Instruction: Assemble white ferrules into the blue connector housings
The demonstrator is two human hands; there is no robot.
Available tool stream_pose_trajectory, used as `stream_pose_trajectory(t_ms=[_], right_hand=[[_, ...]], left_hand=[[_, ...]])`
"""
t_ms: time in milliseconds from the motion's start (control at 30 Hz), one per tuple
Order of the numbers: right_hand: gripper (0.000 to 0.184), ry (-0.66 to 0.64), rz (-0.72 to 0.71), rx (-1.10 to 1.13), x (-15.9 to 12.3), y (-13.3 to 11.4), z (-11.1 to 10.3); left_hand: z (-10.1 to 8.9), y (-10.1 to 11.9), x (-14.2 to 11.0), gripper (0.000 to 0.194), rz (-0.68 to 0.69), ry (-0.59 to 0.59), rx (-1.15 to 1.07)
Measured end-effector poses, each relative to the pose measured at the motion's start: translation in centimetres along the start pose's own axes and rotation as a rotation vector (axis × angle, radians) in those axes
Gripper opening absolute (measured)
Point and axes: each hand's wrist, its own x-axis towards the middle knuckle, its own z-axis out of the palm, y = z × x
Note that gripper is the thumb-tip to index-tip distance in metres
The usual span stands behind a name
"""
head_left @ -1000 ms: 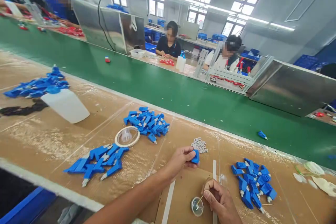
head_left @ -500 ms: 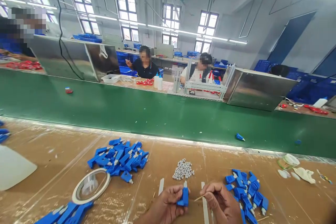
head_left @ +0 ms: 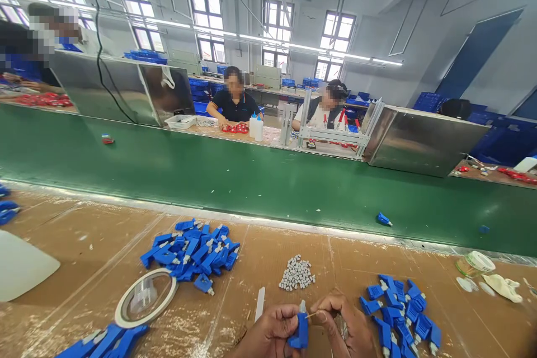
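Low in the middle of the head view, my left hand [head_left: 272, 330] is closed around a blue plastic piece [head_left: 302, 331], whose pale grey tip points up. My right hand [head_left: 346, 321] pinches a thin wooden stick [head_left: 311, 315]. The stick's end is at the upper right side of the blue piece, just below the tip; whether it touches is too small to tell. Just beyond my hands lies a heap of small grey parts [head_left: 297, 273]. Similar blue pieces form a heap [head_left: 191, 251] on the left and another heap [head_left: 405, 313] on the right.
A roll of tape [head_left: 121, 311] surrounds a clear cup at left. At right stand a small jar [head_left: 480, 263] and a crumpled white cloth [head_left: 503, 288]. Beyond the brown table [head_left: 226, 296] runs a green conveyor belt [head_left: 260, 179]. Several people sit across it.
My right hand has moved left, bringing the stick to the blue piece. The view has shifted slightly. One person across the belt has lowered a raised hand to the red parts.
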Motion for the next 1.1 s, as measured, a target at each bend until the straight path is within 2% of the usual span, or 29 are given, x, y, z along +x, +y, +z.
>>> stream_pose_trajectory(t_ms=[133, 433, 600, 867, 967, 1100], right_hand=[[0.028, -0.038, 0.01, -0.006, -0.1, 0.3, 0.1], [0.027, -0.031, -0.001, -0.025, 0.1, 0.0, 0.0], [0.027, -0.041, -0.053, -0.028, -0.1, 0.1, 0.0], [0.029, -0.007, -0.048, -0.049, -0.3, -0.1, 0.3], [0.028, -0.024, 0.067, 0.042, -0.5, -0.1, 0.0], [0.031, -0.029, 0.278, 0.287, -0.4, -0.1, -1.0]], left_hand=[[0.2, 0.0, 0.0, 0.032, 0.001, -0.003, 0.007], [0.8, 0.2, -0.2, 0.036, -0.002, 0.026, 0.032], [0.9, 0.2, -0.2, 0.035, -0.005, 0.033, 0.034], [0.6, 0.0, -0.4, 0.036, -0.014, 0.039, 0.064], [0.4, -0.1, -0.3, 0.036, -0.023, 0.035, 0.057], [0.0, -0.1, -0.1, 0.038, -0.039, 0.007, 0.06]])
